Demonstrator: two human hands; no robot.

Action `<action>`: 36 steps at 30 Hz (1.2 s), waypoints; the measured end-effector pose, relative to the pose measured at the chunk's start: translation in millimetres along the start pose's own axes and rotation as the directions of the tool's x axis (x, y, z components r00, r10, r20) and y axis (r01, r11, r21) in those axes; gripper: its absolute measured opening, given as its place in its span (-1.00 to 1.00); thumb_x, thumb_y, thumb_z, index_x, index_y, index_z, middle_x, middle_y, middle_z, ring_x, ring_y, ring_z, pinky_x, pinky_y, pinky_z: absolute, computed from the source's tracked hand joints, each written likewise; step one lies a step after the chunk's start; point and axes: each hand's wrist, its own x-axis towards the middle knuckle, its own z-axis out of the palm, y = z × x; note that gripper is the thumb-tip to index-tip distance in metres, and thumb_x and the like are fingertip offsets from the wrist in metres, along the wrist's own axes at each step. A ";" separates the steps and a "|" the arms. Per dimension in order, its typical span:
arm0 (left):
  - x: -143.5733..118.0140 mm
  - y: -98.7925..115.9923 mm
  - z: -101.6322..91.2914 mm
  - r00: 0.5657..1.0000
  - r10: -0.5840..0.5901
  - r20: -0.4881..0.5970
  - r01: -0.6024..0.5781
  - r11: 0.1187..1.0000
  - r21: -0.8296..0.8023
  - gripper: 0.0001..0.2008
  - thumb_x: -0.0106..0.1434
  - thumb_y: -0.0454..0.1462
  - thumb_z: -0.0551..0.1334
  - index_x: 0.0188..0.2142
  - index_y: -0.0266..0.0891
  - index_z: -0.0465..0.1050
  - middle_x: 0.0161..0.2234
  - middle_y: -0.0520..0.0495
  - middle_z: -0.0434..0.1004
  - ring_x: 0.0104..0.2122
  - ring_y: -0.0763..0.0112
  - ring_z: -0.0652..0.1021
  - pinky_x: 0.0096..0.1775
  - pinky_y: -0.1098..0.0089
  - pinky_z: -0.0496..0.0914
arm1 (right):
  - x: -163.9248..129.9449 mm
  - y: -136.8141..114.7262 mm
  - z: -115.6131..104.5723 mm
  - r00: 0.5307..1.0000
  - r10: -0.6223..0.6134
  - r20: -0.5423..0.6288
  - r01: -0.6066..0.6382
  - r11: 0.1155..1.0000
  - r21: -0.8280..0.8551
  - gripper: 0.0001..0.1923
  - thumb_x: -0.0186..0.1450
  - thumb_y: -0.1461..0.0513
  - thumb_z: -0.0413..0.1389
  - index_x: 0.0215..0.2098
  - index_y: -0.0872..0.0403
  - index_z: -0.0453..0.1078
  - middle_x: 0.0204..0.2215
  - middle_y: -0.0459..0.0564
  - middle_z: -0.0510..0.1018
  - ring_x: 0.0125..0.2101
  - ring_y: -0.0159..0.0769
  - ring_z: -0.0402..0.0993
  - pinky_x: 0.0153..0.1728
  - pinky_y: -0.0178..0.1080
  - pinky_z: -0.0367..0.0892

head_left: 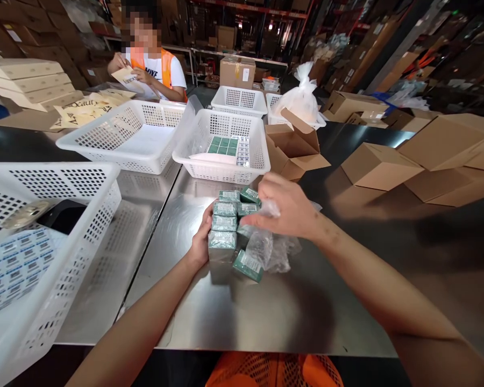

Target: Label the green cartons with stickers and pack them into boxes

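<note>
Bracing hand: left hand [201, 239] lies flat against the left side of the stack of small green boxes [226, 226], palm and fingers pressed to it, thumb up near the top box; it steadies the stack without closing round it.
Reaching hand: right hand [284, 209] comes over the stack from the right, fingers bent down onto the clear plastic wrap [268, 250]; whether they pinch the film or only rest on it cannot be told.
Position of the boxes: between the two hands, on the steel table [210, 317], touching the left palm and lying under and just left of the right fingertips.
Loose box: one green box [248, 266] lies tilted at the near foot of the stack, beside the crumpled wrap.
Wrap: spills to the right of the stack, below the right wrist.
Behind the stack: white basket [221, 166] holding more green boxes, with an open carton [292, 148] just to its right.
Left edge: larger white basket [64, 215] with label sheets inside.
Far side: a co-worker [153, 64] in an orange vest handles paper envelopes.
</note>
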 end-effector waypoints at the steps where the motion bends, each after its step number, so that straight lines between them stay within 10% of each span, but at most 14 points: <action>1: 0.1 -0.5 -0.3 1.000 0.001 0.000 -0.001 1.000 -0.005 -0.59 0.16 0.00 0.33 -0.04 -0.08 0.53 -0.05 -0.01 0.56 0.04 0.13 0.48 0.02 0.25 0.37 | 1.7 1.0 -4.5 0.998 0.052 -0.029 -0.049 0.993 0.109 -0.58 0.33 -0.06 0.11 -0.47 0.05 0.19 -0.32 0.01 0.45 -0.44 -0.33 0.35 -0.43 -0.27 0.18; 4: 0.7 -1.2 -0.4 1.000 0.001 0.000 -0.001 1.000 -0.010 -0.59 0.15 -0.01 0.34 -0.05 -0.10 0.53 -0.03 0.01 0.55 0.07 0.15 0.45 0.05 0.27 0.33 | 3.3 4.1 -10.6 0.972 0.224 0.063 -0.233 0.948 0.216 -0.82 0.39 0.10 0.07 -0.25 0.05 0.30 -0.22 -0.01 0.51 -0.40 -0.31 0.42 -0.35 -0.27 0.25; 7: 0.7 -0.2 0.9 1.000 0.000 -0.004 0.000 1.000 -0.009 -0.59 0.15 0.00 0.34 -0.06 -0.10 0.53 -0.01 -0.01 0.54 0.09 0.14 0.44 0.09 0.24 0.31 | -1.0 6.3 -1.9 0.927 0.305 0.220 -0.314 0.949 0.006 -0.64 0.34 0.08 0.15 0.06 0.00 0.33 -0.21 -0.03 0.52 -0.31 -0.22 0.45 -0.32 -0.26 0.24; 12: -0.1 3.0 3.9 1.000 0.000 -0.015 0.000 1.000 -0.009 -0.57 0.11 0.01 0.37 -0.08 -0.12 0.54 -0.05 -0.02 0.55 0.00 0.15 0.48 0.01 0.26 0.35 | -10.2 5.2 19.8 0.932 0.290 0.217 -0.274 0.957 -0.100 -0.82 0.33 0.31 0.09 -0.34 0.06 0.54 -0.27 -0.02 0.53 -0.33 -0.27 0.46 -0.33 -0.28 0.22; 16: -0.3 3.6 3.8 1.000 -0.003 -0.013 0.003 1.000 -0.007 -0.58 0.11 -0.01 0.37 -0.08 -0.12 0.54 -0.12 -0.02 0.57 -0.06 0.17 0.50 -0.04 0.28 0.37 | -8.8 0.1 17.7 0.945 0.294 0.142 -0.283 0.955 -0.094 -0.69 0.21 0.49 0.02 -0.25 0.05 0.48 -0.13 -0.07 0.57 -0.25 -0.27 0.49 -0.32 -0.30 0.23; 36: 0.4 0.3 3.1 1.000 0.009 -0.010 -0.009 1.000 -0.010 -0.62 0.13 0.00 0.35 -0.11 -0.10 0.54 0.00 -0.03 0.53 0.10 0.13 0.43 0.12 0.22 0.31 | -15.4 0.4 22.5 0.897 0.411 0.161 -0.402 0.911 -0.089 -0.84 0.33 0.12 0.21 -0.26 0.01 0.59 -0.18 -0.06 0.63 -0.26 -0.23 0.54 -0.31 -0.26 0.28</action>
